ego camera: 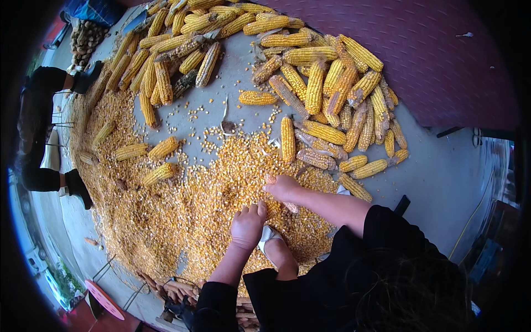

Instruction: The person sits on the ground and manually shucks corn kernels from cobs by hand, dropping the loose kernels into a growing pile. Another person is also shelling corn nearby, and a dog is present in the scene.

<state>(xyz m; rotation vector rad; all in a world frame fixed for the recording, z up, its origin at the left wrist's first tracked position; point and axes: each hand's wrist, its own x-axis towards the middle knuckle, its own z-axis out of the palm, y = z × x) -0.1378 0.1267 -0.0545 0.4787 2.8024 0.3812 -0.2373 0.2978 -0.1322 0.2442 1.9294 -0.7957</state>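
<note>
My right hand [283,189] is closed around a mostly bare, pinkish corn cob [271,179], whose end shows past my fingers. Another pinkish length of cob [291,207] shows below that wrist; whether it is the same cob is hidden. Close by, to the lower left, my left hand [248,224] is held with curled fingers and its back to the camera, so what is inside it cannot be seen. Under both hands spreads a wide heap of loose corn kernels [199,199]. A white shoe [269,235] on my foot rests among the kernels.
Unshelled corn ears [315,83] are piled ahead and to the right. Several ears [159,174] lie on the kernels at left. A person's black shoe [78,189] stands at the heap's left edge. A red stool [104,299] and bare cobs [178,290] are lower left; purple metal plate [415,54] upper right.
</note>
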